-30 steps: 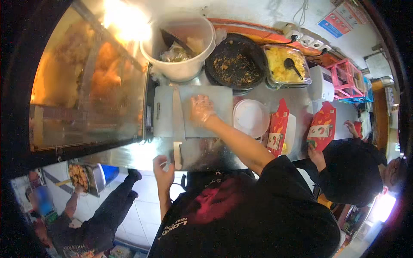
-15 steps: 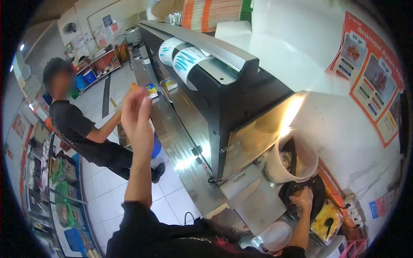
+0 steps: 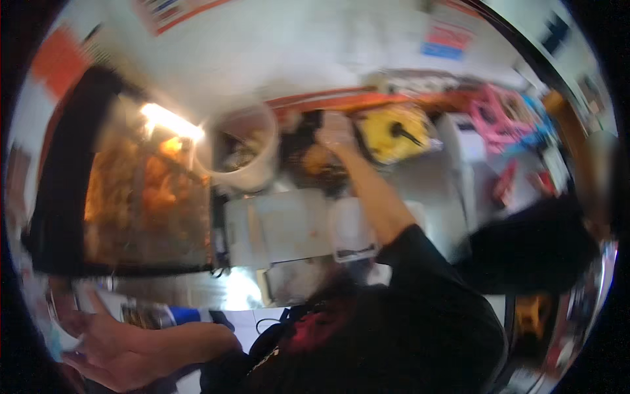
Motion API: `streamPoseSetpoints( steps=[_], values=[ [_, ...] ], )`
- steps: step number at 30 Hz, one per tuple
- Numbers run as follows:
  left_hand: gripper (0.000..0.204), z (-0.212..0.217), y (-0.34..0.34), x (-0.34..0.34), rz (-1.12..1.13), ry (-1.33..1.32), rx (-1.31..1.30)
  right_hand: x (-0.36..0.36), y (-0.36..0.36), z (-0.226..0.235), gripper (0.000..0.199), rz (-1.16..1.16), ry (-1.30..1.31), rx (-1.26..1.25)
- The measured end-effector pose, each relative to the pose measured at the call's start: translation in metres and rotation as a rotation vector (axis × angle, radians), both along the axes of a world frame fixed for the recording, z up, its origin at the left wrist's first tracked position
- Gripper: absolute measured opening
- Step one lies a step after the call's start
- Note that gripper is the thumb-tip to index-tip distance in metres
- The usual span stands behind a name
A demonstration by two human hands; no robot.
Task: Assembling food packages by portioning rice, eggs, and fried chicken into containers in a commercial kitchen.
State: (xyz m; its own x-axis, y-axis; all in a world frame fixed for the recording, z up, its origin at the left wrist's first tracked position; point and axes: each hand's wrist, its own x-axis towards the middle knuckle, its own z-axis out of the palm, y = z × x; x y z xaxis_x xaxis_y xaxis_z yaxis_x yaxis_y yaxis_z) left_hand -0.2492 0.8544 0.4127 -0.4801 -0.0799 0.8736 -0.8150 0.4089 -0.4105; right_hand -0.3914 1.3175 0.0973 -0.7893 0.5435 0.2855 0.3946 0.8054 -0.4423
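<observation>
My left hand [image 3: 108, 348] is stretched out low at the far left, over the side of the counter. Motion smears its fingers, and I cannot make out anything in them. My right hand [image 3: 336, 131] is in a clear plastic glove at the far edge of a round black bowl [image 3: 295, 141]. A brown-orange piece of food [image 3: 318, 161] lies in the bowl beside the hand. The blur hides how these fingers are set. Right of the hand is a tray of yellow food [image 3: 394, 134] with a black spoon [image 3: 405, 133] in it.
A lit display case [image 3: 147, 210] holding fried food stands at the left. Next to it is a whitish bucket [image 3: 252, 157]. Grey cutting boards [image 3: 279, 223] and a clear container [image 3: 351, 226] lie in front. Pink plastic bags [image 3: 502, 115] are at the right.
The view has swung right, toward the bowl and tray. My left hand has dropped from its raised place toward the co-worker and is now at lower left. My right hand stays at the bowl.
</observation>
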Motion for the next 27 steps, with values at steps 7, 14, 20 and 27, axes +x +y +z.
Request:
streamPoseSetpoints(
  steps=[7,14,20,27],
  values=[
    [0.038,-0.104,0.417,0.119,1.495,1.185,-1.686,0.071,0.028,-0.002,0.026,-0.165,-0.219,-0.052],
    [0.029,-0.113,0.510,0.206,1.566,1.226,-1.615,0.071,0.058,-0.026,0.042,0.044,-0.480,-0.146],
    [0.026,-0.101,0.534,0.188,1.262,1.216,-1.719,0.069,0.086,-0.010,0.061,0.177,-0.528,-0.401],
    [0.014,-0.094,0.558,0.170,1.115,1.049,-1.722,0.098,0.010,0.044,0.068,0.332,-0.074,-0.253]
  ],
)
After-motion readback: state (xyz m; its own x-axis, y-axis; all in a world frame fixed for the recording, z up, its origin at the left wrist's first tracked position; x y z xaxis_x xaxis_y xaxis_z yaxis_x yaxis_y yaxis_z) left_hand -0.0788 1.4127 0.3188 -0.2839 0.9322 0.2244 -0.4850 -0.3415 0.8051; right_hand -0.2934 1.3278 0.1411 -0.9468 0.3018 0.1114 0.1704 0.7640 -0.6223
